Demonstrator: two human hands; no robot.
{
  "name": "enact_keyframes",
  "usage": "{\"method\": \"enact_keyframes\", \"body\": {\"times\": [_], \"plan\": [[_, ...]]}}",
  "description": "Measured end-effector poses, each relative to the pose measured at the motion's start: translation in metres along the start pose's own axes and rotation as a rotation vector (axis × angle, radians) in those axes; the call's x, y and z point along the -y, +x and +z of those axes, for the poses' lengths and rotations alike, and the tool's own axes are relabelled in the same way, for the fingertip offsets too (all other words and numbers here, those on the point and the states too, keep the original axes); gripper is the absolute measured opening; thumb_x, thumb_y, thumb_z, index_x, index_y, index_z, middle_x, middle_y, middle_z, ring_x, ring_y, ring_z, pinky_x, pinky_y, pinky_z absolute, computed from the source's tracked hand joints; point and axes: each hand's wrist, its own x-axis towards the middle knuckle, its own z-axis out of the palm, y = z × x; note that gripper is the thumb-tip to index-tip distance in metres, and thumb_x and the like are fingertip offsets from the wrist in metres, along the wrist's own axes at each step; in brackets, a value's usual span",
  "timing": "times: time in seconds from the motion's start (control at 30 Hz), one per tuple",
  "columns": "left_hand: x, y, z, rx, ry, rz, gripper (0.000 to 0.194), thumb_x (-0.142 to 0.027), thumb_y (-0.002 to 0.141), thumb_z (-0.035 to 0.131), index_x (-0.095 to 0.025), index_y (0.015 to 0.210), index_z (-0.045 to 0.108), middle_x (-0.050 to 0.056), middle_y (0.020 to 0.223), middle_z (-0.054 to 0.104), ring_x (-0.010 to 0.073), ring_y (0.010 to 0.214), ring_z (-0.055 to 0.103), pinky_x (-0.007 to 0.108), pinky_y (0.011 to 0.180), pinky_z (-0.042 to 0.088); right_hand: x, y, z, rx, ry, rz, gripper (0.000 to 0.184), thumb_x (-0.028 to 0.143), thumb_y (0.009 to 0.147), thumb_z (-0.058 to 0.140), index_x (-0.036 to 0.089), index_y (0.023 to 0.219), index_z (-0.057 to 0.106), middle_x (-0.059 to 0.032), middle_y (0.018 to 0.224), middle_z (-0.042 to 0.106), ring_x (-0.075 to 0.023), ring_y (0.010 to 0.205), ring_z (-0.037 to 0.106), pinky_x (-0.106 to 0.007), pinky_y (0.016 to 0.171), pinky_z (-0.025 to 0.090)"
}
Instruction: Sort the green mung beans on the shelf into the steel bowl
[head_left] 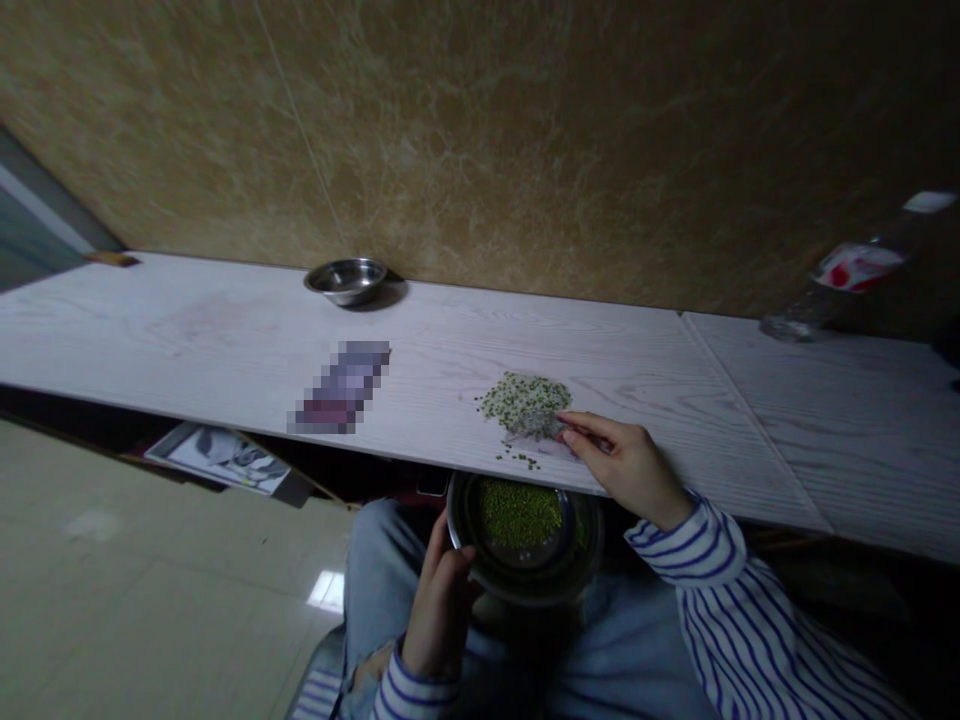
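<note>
A wide metal bowl (589,560) with green beans (520,515) inside is below the table's front edge, above my lap. My left hand (444,600) grips its left rim, thumb on the inner side. On the tabletop lies a loose pile of white grains mixed with green beans (517,395), and a few stray beans are scattered in front of it. At the pile's near right side, my right hand (619,460) pinches a crumpled grey, partly see-through piece (536,424) that looks like thin plastic. Its exact kind is hard to make out.
A small metal bowl (346,284) stands by the wall. A pixelated flat object (343,388) lies left of the pile. To the right is a clear bottle (847,270) with a white cap. An open drawer (225,460) sits under the pale wooden table (435,350).
</note>
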Motion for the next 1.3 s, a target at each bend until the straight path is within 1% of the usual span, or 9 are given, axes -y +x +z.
{"method": "enact_keyframes", "body": {"times": [0.07, 0.3, 0.5, 0.6, 0.73, 0.87, 1.03, 1.17, 1.3], "plan": [[-0.001, -0.001, 0.0, -0.004, 0.011, 0.023, 0.065, -0.027, 0.072, 0.071, -0.028, 0.136, 0.059, 0.008, 0.129, 0.067, 0.0312, 0.113, 0.061, 0.041, 0.092, 0.05, 0.003, 0.0, -0.001, 0.001, 0.009, -0.015, 0.029, 0.028, 0.086, 0.062, 0.019, 0.107, 0.08, -0.0087, 0.104, 0.081, -0.0237, 0.094, 0.077, -0.034, 0.081, 0.062], [-0.005, -0.005, -0.003, -0.04, 0.046, 0.031, 0.067, -0.027, 0.073, 0.07, -0.031, 0.138, 0.057, 0.006, 0.127, 0.068, 0.0281, 0.109, 0.063, 0.039, 0.09, 0.051, 0.006, 0.002, 0.002, 0.001, 0.03, -0.007, 0.027, 0.027, 0.086, 0.063, 0.021, 0.106, 0.08, -0.0069, 0.103, 0.081, -0.0229, 0.092, 0.077, -0.035, 0.082, 0.063], [-0.009, -0.008, 0.0, -0.04, 0.023, 0.052, 0.064, -0.026, 0.07, 0.072, -0.026, 0.133, 0.062, 0.01, 0.129, 0.069, 0.0329, 0.116, 0.062, 0.043, 0.094, 0.051, 0.009, 0.006, 0.006, 0.027, 0.012, -0.038, 0.027, 0.026, 0.088, 0.063, 0.023, 0.109, 0.079, -0.006, 0.108, 0.08, -0.0229, 0.096, 0.077, -0.037, 0.086, 0.062], [-0.01, -0.008, -0.001, -0.037, 0.046, 0.051, 0.061, -0.026, 0.071, 0.072, -0.025, 0.132, 0.063, 0.01, 0.126, 0.07, 0.0333, 0.116, 0.062, 0.04, 0.089, 0.053, 0.014, 0.012, 0.008, 0.071, 0.016, -0.055, 0.027, 0.023, 0.09, 0.062, 0.024, 0.111, 0.079, -0.0056, 0.11, 0.08, -0.0222, 0.099, 0.076, -0.038, 0.09, 0.061], [-0.01, -0.007, -0.004, -0.02, 0.078, 0.027, 0.066, -0.028, 0.072, 0.072, -0.028, 0.136, 0.059, 0.009, 0.128, 0.069, 0.0308, 0.106, 0.065, 0.035, 0.076, 0.053, 0.02, 0.016, 0.009, 0.154, 0.042, -0.094, 0.029, 0.018, 0.09, 0.061, 0.024, 0.112, 0.078, -0.0055, 0.112, 0.079, -0.0206, 0.104, 0.075, -0.039, 0.095, 0.06], [-0.011, -0.006, -0.005, -0.029, 0.083, 0.038, 0.073, -0.03, 0.069, 0.071, -0.029, 0.14, 0.057, 0.01, 0.128, 0.068, 0.031, 0.105, 0.065, 0.04, 0.084, 0.053, 0.022, 0.014, 0.004, 0.186, 0.063, -0.1, 0.029, 0.017, 0.089, 0.06, 0.025, 0.111, 0.078, -0.0045, 0.111, 0.08, -0.0203, 0.102, 0.075, -0.04, 0.093, 0.06], [-0.01, -0.007, -0.001, -0.043, 0.098, 0.035, 0.069, -0.029, 0.07, 0.071, -0.03, 0.138, 0.058, 0.009, 0.13, 0.066, 0.0293, 0.111, 0.062, 0.039, 0.088, 0.05, 0.014, 0.0, -0.004, 0.065, 0.087, -0.026, 0.027, 0.024, 0.088, 0.061, 0.024, 0.109, 0.079, -0.0061, 0.108, 0.08, -0.0215, 0.096, 0.077, -0.037, 0.088, 0.063], [-0.005, -0.008, 0.004, -0.041, 0.105, 0.039, 0.064, -0.029, 0.071, 0.069, -0.03, 0.135, 0.06, 0.008, 0.13, 0.066, 0.0276, 0.109, 0.061, 0.034, 0.079, 0.05, 0.003, -0.02, -0.011, -0.119, 0.117, 0.091, 0.029, 0.032, 0.086, 0.065, 0.021, 0.109, 0.079, -0.0085, 0.098, 0.082, -0.023, 0.085, 0.078, -0.034, 0.077, 0.065], [0.0, -0.009, 0.007, -0.032, 0.099, 0.041, 0.065, -0.028, 0.072, 0.069, -0.031, 0.136, 0.059, 0.008, 0.131, 0.065, 0.0274, 0.108, 0.061, 0.031, 0.073, 0.051, -0.003, -0.038, -0.012, -0.195, 0.135, 0.181, 0.032, 0.037, 0.084, 0.067, 0.018, 0.108, 0.078, -0.0102, 0.094, 0.082, -0.0248, 0.08, 0.078, -0.036, 0.075, 0.065]]}}
